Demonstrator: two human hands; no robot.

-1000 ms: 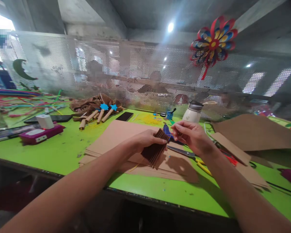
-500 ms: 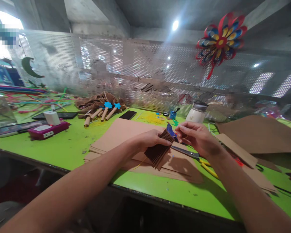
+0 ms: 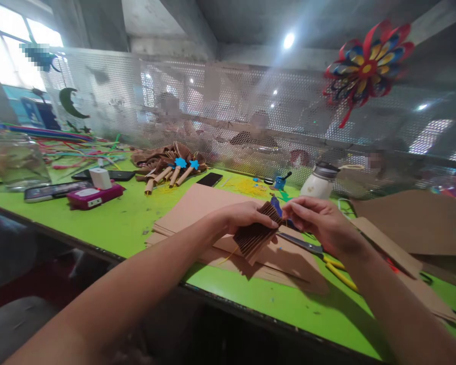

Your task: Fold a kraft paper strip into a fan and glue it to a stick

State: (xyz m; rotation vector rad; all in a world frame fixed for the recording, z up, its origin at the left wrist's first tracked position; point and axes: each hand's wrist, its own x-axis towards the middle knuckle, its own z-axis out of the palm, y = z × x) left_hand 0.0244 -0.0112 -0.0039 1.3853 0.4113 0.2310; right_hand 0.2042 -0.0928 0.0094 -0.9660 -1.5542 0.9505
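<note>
My left hand is closed on a stack of brown pleated paper, thumb on top, above the flat brown sheets. A thin yellow thread hangs from the pleated paper's lower left side. At the paper's upper right end, my right hand has thumb and fingers pinched together; a fine strand shows at the fingertips, partly hidden. Scissors with yellow handles lie under and beside my right hand. A stack of flat brown paper sheets rests below both hands.
Brown paper fans with blue shapes lie at the back left. A phone, a white bottle, a small blue pot and yellow scraps stand or lie behind. A purple power block and glass jar are left.
The view has turned a little left, so things sit further right. My right fingertips have come closer to the pleated paper's end, and the paper's pleats have tilted and spread slightly.
</note>
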